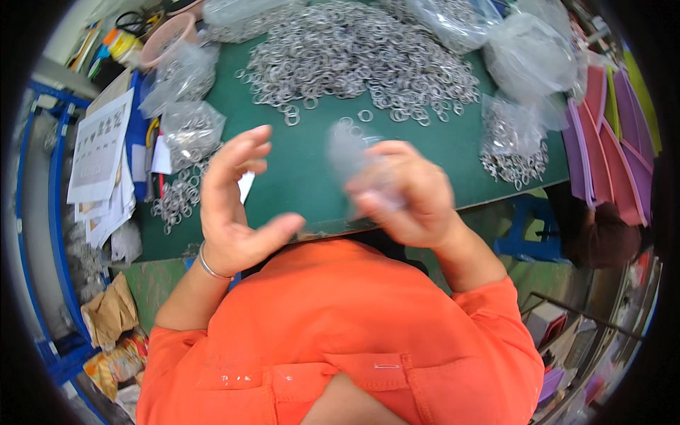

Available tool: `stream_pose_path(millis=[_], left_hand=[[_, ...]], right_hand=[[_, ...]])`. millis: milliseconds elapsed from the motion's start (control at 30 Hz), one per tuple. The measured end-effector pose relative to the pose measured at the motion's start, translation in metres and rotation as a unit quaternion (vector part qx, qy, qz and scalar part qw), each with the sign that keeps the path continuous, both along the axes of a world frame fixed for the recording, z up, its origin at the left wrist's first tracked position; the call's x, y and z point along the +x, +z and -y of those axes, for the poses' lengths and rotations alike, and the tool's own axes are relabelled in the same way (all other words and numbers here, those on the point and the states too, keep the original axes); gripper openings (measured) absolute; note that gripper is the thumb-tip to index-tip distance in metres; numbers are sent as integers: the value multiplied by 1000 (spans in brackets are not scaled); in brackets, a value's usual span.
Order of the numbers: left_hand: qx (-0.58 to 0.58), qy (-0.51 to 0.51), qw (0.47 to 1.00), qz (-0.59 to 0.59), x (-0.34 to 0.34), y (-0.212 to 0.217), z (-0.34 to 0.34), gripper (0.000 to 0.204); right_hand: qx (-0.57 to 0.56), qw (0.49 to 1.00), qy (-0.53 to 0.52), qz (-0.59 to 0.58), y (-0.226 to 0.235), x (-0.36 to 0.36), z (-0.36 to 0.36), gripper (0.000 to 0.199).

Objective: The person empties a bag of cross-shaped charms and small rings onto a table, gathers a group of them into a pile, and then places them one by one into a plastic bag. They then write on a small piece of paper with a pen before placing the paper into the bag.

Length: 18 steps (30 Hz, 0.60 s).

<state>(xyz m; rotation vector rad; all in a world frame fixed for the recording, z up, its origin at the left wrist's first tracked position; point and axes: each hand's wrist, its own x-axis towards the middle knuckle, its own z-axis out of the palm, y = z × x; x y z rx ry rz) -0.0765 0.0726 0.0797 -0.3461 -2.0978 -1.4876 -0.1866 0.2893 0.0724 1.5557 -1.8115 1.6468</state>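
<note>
My right hand [414,191] is closed on a small see-through plastic bag [346,150], which is smeared by motion, so I cannot tell what is in it. To its left my left hand [237,202] is raised over the near table edge, fingers spread and thumb out, holding nothing. A bit of white paper [246,185] shows behind it. Beyond both hands a wide heap of grey metal rings [347,57] covers the far part of the green table [297,170]. A few single rings [365,115] lie just in front of the heap.
On the left are bags of rings [191,131], loose rings [180,198], a pink tub [170,39] and printed sheets [103,152]. At right lie another ring bag [511,131] and purple and pink bins [613,142]. A blue stool [528,230] stands below.
</note>
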Motion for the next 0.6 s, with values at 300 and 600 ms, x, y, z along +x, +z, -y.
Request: stream_pose_path(millis=[300, 600], left_hand=[[-311, -85, 945, 50, -7, 40, 10, 27], [-326, 89, 937, 91, 32, 54, -1, 31]], right_hand=[[136, 971, 178, -88, 12, -29, 21, 31], [85, 987, 133, -4, 22, -49, 22, 67]])
